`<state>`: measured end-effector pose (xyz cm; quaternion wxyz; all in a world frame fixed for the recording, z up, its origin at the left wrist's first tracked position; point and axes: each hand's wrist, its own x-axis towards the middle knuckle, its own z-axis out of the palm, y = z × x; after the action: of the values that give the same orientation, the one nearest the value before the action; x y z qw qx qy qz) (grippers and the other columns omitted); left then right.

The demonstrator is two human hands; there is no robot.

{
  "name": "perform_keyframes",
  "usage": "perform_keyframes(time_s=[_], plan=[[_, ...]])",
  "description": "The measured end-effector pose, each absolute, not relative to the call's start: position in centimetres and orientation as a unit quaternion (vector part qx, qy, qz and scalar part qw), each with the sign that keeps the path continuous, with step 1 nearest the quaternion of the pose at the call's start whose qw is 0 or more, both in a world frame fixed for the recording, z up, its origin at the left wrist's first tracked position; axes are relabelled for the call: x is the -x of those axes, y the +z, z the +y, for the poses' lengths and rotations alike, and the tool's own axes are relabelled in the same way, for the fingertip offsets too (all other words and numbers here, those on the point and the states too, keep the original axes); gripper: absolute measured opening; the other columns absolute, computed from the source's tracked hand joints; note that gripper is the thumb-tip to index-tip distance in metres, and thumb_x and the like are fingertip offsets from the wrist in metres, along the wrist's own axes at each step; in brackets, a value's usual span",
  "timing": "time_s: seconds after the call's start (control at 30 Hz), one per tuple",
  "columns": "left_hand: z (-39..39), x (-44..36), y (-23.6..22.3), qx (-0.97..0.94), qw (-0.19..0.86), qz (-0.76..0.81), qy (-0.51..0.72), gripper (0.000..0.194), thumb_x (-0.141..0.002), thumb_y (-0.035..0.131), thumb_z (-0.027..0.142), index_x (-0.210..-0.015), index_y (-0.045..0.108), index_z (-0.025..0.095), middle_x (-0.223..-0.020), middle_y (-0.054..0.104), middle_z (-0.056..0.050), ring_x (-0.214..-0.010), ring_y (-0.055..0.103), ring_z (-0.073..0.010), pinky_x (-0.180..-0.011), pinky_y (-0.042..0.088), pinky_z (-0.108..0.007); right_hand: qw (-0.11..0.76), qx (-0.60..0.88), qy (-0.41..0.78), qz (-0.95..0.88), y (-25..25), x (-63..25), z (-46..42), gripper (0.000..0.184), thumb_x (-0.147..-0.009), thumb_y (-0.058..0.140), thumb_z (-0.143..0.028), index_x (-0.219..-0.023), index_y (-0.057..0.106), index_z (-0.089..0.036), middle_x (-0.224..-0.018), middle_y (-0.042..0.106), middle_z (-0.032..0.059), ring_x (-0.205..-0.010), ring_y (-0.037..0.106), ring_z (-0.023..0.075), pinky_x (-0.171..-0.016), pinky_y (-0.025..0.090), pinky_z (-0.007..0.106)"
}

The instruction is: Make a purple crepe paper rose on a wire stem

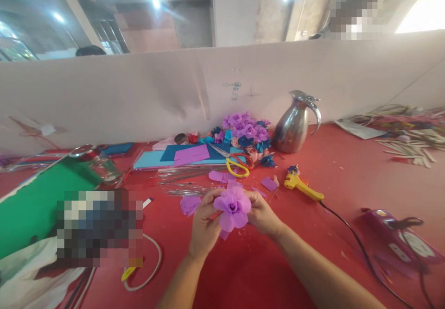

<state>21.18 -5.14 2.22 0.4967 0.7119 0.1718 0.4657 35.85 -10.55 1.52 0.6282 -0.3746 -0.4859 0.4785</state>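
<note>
A purple paper flower [232, 207] with layered petals and a curled centre faces me, held between both hands over the red table. My left hand [205, 225] grips its left side, fingers bent behind the petals. On the other side my right hand [262, 211] pinches the petals' edge. Loose purple petals [190, 204] lie just left of my left hand. Beyond the flower are more purple paper pieces [222, 176] and scissors with yellow and red handles [238, 167]. A yellow glue gun [302, 187] lies to the right of my hands.
Finished paper flowers [245, 130] are heaped by the partition, beside a metal jug [294, 121]. Coloured paper sheets [191, 154] and thin wires [184, 188] lie left of them. A glass jar [100, 165] lies farther left. A purple power strip [399, 235] with cords sits at right.
</note>
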Motion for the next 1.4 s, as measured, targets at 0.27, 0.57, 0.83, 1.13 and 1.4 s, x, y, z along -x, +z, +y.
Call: perform_keyframes(time_s=[0.27, 0.57, 0.83, 1.13, 1.4], plan=[[-4.5, -21.4, 2.0, -0.681, 0.547, 0.205, 0.44, 0.011, -0.075, 0.069, 0.026, -0.085, 0.074, 0.025, -0.103, 0.065, -0.007, -0.103, 0.056, -0.0239, -0.088, 0.044, -0.035, 0.627, 0.369, 0.505, -0.465, 2.0, -35.7, -10.2, 0.024, -0.063, 0.078, -0.038, -0.058, 0.069, -0.017, -0.057, 0.057, -0.0012, -0.051, 0.043, 0.0096, -0.056, 0.04, 0.023], [-5.0, -22.7, 1.2, -0.389, 0.757, 0.275, 0.446, 0.017, -0.057, 0.082, 0.026, -0.068, 0.072, 0.019, -0.075, 0.072, -0.001, -0.076, 0.064, -0.016, -0.076, 0.051, -0.028, 0.642, 0.406, 0.525, -0.384, 2.2, -35.1, -10.1, 0.026, -0.062, 0.078, -0.041, -0.068, 0.071, -0.016, -0.065, 0.066, 0.0, -0.061, 0.056, 0.0121, -0.064, 0.044, 0.025], [-3.6, -22.5, 1.4, -0.143, 0.851, 0.319, 0.392, 0.005, -0.074, 0.071, 0.016, -0.072, 0.066, 0.015, -0.069, 0.068, 0.0, -0.055, 0.057, -0.006, -0.053, 0.05, -0.016, 0.61, 0.533, 0.423, -0.407, 0.0, -35.5, -9.5, 0.02, -0.073, 0.068, -0.036, -0.07, 0.069, -0.017, -0.061, 0.063, -0.0013, -0.057, 0.054, 0.0122, -0.057, 0.04, 0.025], [-2.4, -21.7, 2.0, -0.16, 0.84, 0.306, 0.419, 0.01, -0.082, 0.061, 0.015, -0.073, 0.066, 0.013, -0.068, 0.064, -0.004, -0.056, 0.056, -0.0071, -0.052, 0.049, -0.017, 0.346, 0.645, 0.225, -0.643, 0.4, -36.0, -10.3, 0.018, -0.07, 0.061, -0.008, -0.077, 0.072, -0.02, -0.081, 0.071, 0.0044, -0.082, 0.06, 0.0208, -0.078, 0.042, 0.032], [-2.2, -21.5, 2.1, -0.187, 0.829, 0.328, 0.413, 0.01, -0.079, 0.062, 0.01, -0.07, 0.065, 0.014, -0.074, 0.068, -0.006, -0.059, 0.059, -0.0084, -0.051, 0.05, -0.017, 0.269, 0.651, 0.159, -0.692, 0.4, -35.0, -10.7, 0.012, -0.07, 0.062, -0.007, -0.072, 0.066, -0.018, -0.078, 0.065, 0.0052, -0.086, 0.054, 0.0224, -0.08, 0.038, 0.033]])
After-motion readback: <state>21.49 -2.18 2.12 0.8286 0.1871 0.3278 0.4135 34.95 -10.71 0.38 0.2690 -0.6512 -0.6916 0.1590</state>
